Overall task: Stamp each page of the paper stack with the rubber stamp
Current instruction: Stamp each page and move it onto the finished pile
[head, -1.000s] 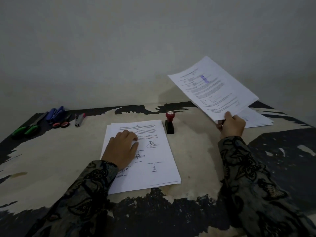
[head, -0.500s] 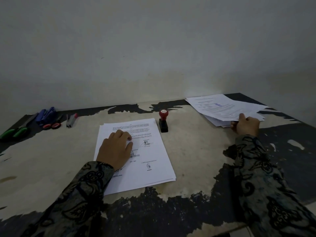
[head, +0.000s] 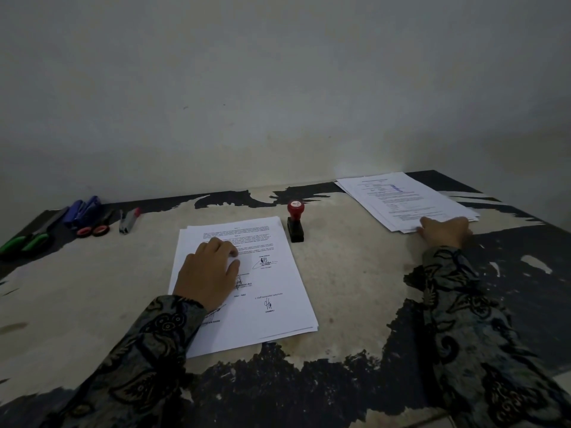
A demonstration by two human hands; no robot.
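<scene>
A white paper stack point(head: 278, 316) lies in front of me on the worn table point(head: 355, 273), its top page printed and signed. My left hand point(head: 207, 270) rests on the stack's upper left part, fingertips pressing the page. The rubber stamp point(head: 295, 222), with a red knob and black base, stands upright just beyond the stack's top right corner, untouched. At the far right lies a second pile of sheets point(head: 408, 199), whose top page bears a blue stamp mark. My right hand point(head: 445, 231) rests on that pile's near edge, fingers on the paper, thumb hidden.
Along the table's far left edge lie green-handled scissors point(head: 24, 242), blue markers point(head: 82, 208), red-handled scissors point(head: 92, 230) and a grey and red tool point(head: 129, 220). A plain wall rises right behind the table. The tabletop's black coating is peeled away over the middle.
My right hand carried the raised stamped sheet down and to the right, and it now lies flat on the far-right pile. The left hand stayed on the stack. The stamp has not moved.
</scene>
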